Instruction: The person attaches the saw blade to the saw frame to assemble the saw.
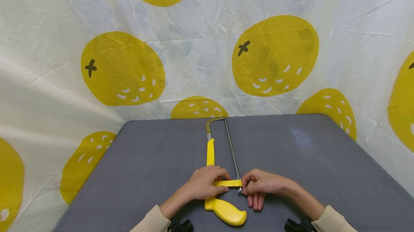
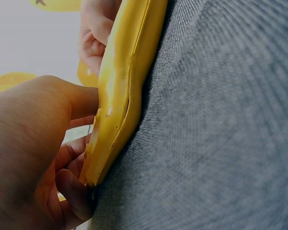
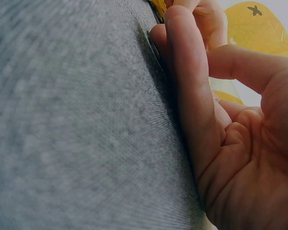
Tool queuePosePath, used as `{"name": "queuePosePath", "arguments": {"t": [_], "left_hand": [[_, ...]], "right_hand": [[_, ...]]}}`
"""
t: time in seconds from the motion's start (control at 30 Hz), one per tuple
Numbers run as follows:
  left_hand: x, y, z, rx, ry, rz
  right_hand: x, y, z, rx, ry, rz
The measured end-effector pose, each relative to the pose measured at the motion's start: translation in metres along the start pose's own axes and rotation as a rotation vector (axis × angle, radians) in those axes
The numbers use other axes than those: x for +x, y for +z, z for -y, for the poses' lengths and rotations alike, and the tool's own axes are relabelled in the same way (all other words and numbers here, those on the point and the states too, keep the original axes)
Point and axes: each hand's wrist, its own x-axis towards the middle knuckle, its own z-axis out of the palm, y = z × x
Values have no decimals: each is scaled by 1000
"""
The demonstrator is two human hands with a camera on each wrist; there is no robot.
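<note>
A hacksaw with a yellow frame [image 1: 210, 152] lies flat on the grey table, its thin blade [image 1: 231, 145] on the right side. The yellow handle [image 1: 228, 212] points toward me and also shows large in the left wrist view. My left hand [image 1: 204, 182] grips the frame at its yellow crossbar, thumb on the near side and fingers over the far side. At the crossbar's right end, my right hand [image 1: 263, 183] pinches the small metal wing nut [image 1: 240, 190] between thumb and index finger. Its other fingers [image 3: 192, 72] extend low along the tabletop.
Grey fabric covers the table [image 1: 155, 153]. Behind and at the sides hangs a pale curtain [image 1: 197, 63] printed with yellow fruit. Black wrist straps [image 1: 180, 225] show below both sleeves.
</note>
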Motion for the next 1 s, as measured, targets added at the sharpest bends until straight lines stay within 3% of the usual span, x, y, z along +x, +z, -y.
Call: {"name": "queuePosePath", "arguments": {"t": [1.0], "left_hand": [[2, -3, 0, -6, 12, -4]], "right_hand": [[-2, -1, 6, -3, -4, 3]]}}
